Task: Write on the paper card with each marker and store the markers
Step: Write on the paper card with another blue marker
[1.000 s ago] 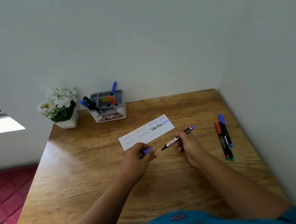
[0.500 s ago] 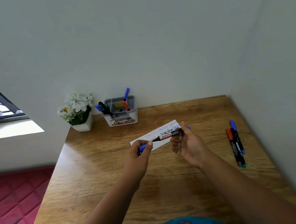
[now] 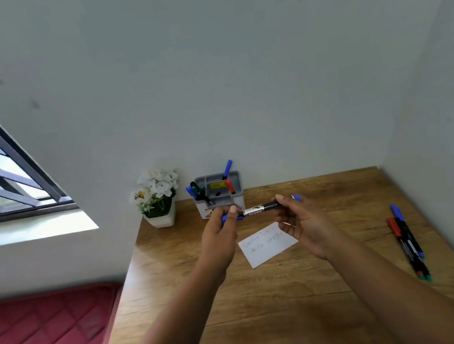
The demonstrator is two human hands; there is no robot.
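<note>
Left hand [image 3: 219, 232] pinching blue cap [image 3: 228, 218], right hand [image 3: 300, 219] gripping barrel of marker [image 3: 261, 209], held level in the air above card [image 3: 269, 243] and just before holder [image 3: 220, 193]; judged light, rigid, smooth, best gripped mid-barrel, cap pressed on squarely.

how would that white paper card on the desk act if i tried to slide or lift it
The paper card looks thin and flat, so it would probably flex when lifted. Lying loose on the smooth wooden desk, it should slide easily, and its edge may be hard to catch.
</note>
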